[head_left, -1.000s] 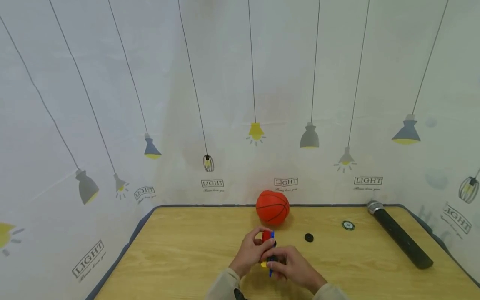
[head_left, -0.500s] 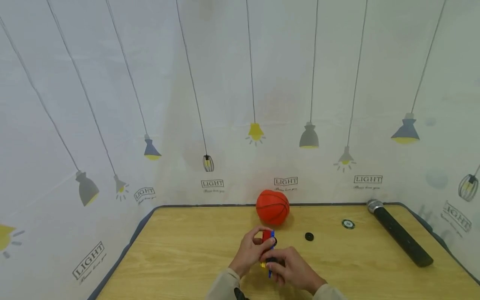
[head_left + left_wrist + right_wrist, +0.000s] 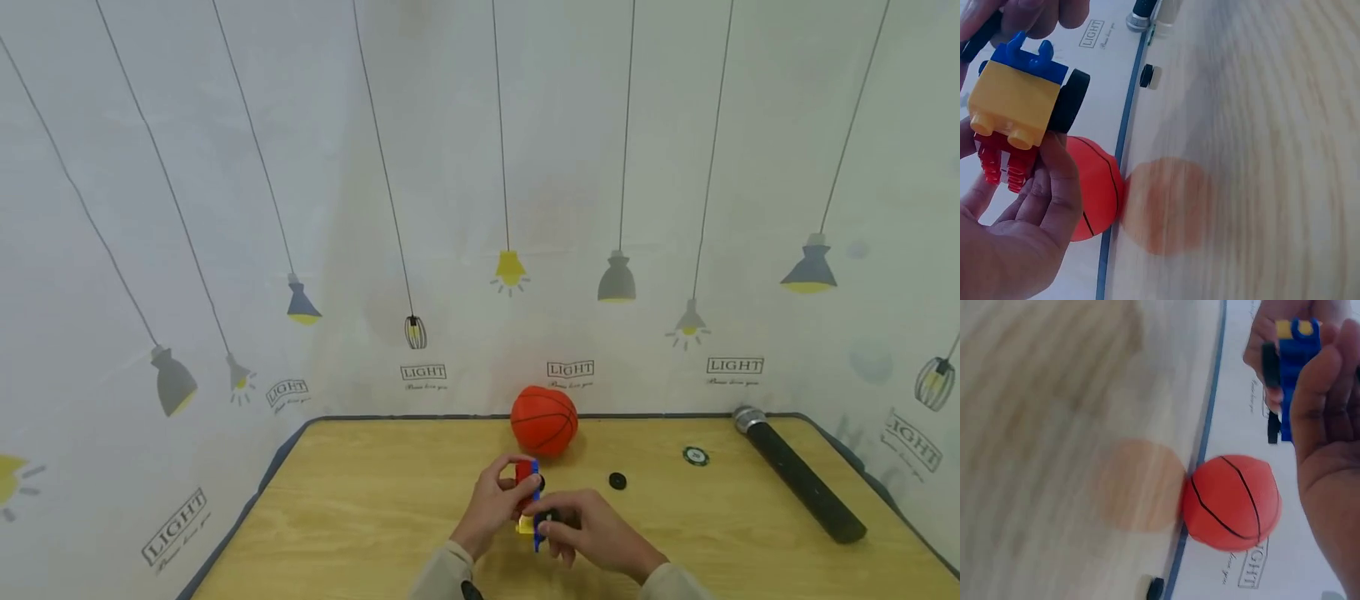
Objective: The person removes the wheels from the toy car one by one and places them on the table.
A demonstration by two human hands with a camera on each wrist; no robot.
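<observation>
My left hand (image 3: 487, 504) grips a toy block car (image 3: 1019, 100) by its red part, fingers curled round it. In the left wrist view the car has a yellow block, a blue base with a hook-like end, and a black wheel (image 3: 1071, 101) on its side. My right hand (image 3: 596, 533) is beside the car's near end and pinches a loose black wheel (image 3: 982, 36) between thumb and fingers. In the right wrist view, the blue base (image 3: 1297, 359) shows next to the right fingers, which hide part of it.
A red toy basketball (image 3: 544, 421) stands behind the hands by the wall. Another black wheel (image 3: 617, 481) lies on the wooden table (image 3: 360, 500) to their right. Farther right are a round chip (image 3: 696, 456) and a black microphone (image 3: 802, 479).
My left hand has shifted slightly left with the toy car. A small gap has opened between the car and my right hand, so more of the yellow block and the held wheel shows.
</observation>
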